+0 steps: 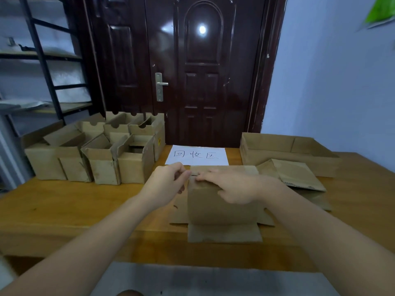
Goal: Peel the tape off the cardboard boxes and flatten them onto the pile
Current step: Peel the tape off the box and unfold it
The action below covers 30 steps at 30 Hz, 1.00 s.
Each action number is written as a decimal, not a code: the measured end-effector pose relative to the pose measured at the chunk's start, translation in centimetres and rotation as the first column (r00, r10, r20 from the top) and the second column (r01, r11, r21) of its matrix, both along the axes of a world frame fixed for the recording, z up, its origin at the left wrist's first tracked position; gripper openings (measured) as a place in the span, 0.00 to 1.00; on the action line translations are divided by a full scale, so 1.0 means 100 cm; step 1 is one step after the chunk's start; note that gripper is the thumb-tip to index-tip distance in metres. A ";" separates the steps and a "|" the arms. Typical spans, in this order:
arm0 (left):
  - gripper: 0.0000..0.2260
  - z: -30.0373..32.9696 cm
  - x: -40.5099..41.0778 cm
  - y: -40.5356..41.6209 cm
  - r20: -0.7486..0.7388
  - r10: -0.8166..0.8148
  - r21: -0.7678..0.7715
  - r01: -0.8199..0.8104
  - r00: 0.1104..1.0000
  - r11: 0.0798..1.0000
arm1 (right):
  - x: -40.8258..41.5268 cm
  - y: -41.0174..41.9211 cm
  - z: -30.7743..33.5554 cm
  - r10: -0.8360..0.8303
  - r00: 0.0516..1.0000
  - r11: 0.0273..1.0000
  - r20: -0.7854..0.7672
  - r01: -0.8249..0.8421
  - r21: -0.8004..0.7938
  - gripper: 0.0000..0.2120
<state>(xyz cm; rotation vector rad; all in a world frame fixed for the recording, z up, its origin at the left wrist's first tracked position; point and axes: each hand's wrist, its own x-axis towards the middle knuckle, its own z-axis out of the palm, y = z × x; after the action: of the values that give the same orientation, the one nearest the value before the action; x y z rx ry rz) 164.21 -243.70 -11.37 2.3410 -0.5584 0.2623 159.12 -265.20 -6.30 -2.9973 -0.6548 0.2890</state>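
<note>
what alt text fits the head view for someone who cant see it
Two hands work at the top of a small cardboard box on a wooden table: the left hand pinches at its top edge, the right hand rests on it. Open boxes stand left, flattened cardboard right.

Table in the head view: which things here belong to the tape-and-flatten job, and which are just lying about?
Job:
- box being worked, left hand pinching at its top edge, right hand resting on it
- upright boxes waiting at left
- flattened pile at right

Lying about:
- paper sign
- shallow cardboard tray
- door
- shelf rack
</note>
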 end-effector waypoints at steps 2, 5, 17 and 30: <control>0.10 -0.004 -0.004 0.004 0.105 -0.005 0.011 0.004 0.994 1.000 | -0.005 0.001 -0.002 0.012 1.000 0.998 -0.010 -0.011 0.054 0.36; 0.10 -0.007 -0.010 0.010 0.174 -0.069 0.052 0.061 0.982 0.997 | -0.016 0.006 -0.004 0.043 0.999 0.997 0.017 -0.044 0.058 0.36; 0.10 -0.009 -0.018 0.029 0.290 -0.067 0.218 0.003 0.955 0.976 | -0.018 0.022 -0.045 0.046 0.918 0.974 0.395 -0.129 0.186 0.28; 0.09 -0.023 -0.013 0.047 0.478 -0.042 0.229 -0.078 0.877 0.970 | 0.014 0.029 -0.046 0.118 0.858 0.991 0.500 -0.137 0.000 0.26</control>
<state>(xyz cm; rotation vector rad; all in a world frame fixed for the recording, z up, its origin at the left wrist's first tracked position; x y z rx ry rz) 162.92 -239.00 -13.71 2.5216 -0.8460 0.8459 160.48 -262.27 -10.87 -3.0020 -0.8831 -0.5145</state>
